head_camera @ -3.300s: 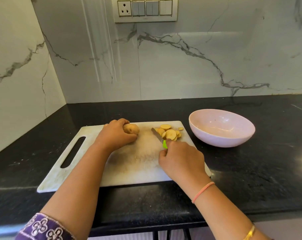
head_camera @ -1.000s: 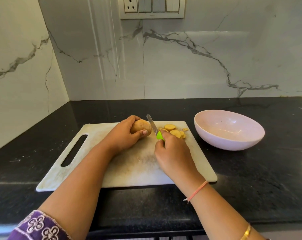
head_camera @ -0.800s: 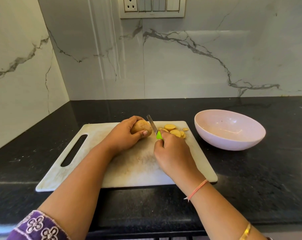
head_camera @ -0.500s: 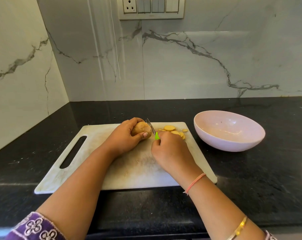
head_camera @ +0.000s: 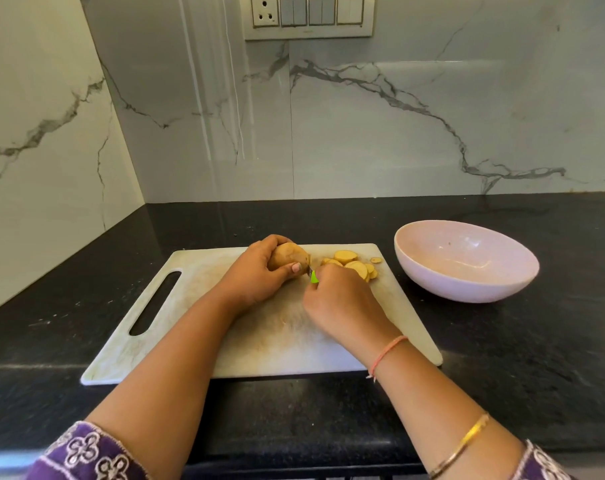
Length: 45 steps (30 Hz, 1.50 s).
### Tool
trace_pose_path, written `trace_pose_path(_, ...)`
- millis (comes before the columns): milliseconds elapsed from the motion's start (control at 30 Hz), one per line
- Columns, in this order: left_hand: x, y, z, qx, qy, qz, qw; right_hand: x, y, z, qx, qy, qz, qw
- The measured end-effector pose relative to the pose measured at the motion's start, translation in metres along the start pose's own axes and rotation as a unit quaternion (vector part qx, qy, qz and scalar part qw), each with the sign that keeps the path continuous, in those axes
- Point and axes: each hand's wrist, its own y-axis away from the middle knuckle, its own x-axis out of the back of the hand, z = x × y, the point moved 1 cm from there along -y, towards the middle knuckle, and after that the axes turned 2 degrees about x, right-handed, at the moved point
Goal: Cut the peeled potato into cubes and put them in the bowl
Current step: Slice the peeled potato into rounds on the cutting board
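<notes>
On the white cutting board [head_camera: 190, 327], my left hand [head_camera: 256, 275] grips the yellow-brown potato [head_camera: 289, 255] near the board's far edge. My right hand [head_camera: 342, 303] holds a green-handled knife [head_camera: 314, 276] just right of the potato; its blade is almost wholly hidden between the hand and the potato's cut end. Several round potato slices [head_camera: 353, 263] lie in a small pile to the right of the knife. The pale pink bowl [head_camera: 467, 289] stands on the counter to the right of the board, with nothing visible inside.
The black stone countertop [head_camera: 536, 358] runs into a corner of marble walls at the left and back. A switch panel [head_camera: 308, 15] is mounted on the back wall. The board's handle slot [head_camera: 155, 303] is at its left end.
The knife came down from above the board to the potato's right end, and its blade dropped out of sight. My left hand kept its hold on the potato.
</notes>
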Motion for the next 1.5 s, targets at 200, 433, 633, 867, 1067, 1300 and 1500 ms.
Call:
trace_pose_path(200,0.009,0.0,0.0,0.022,0.014,0.011,1.0,-0.003,0.023,0.005,0.045,0.054,0.025,0.997)
trace_pose_path(433,0.008,0.003,0.001,0.041,0.028,-0.027,0.998,0.012,0.024,0.015,0.049,-0.001,0.103,0.994)
trace_pose_path(633,0.008,0.005,0.002,0.033,0.027,-0.03,0.999,0.01,0.011,0.001,0.079,-0.011,0.101,0.992)
trace_pose_path(867,0.012,0.003,0.003,0.023,0.031,-0.027,0.999,0.009,0.001,-0.011,0.047,0.014,0.088,0.995)
trace_pose_path(1067,0.008,0.003,0.002,0.02,0.028,-0.025,0.999,0.009,-0.004,-0.012,0.028,0.01,0.065,0.997)
trace_pose_path(1300,0.007,0.002,0.0,0.043,0.036,-0.014,0.998,0.0,0.011,-0.008,0.039,0.025,0.025,0.999)
trace_pose_path(1500,0.012,-0.001,-0.001,0.057,0.024,-0.011,0.998,-0.007,0.029,-0.002,0.054,0.058,0.014,0.997)
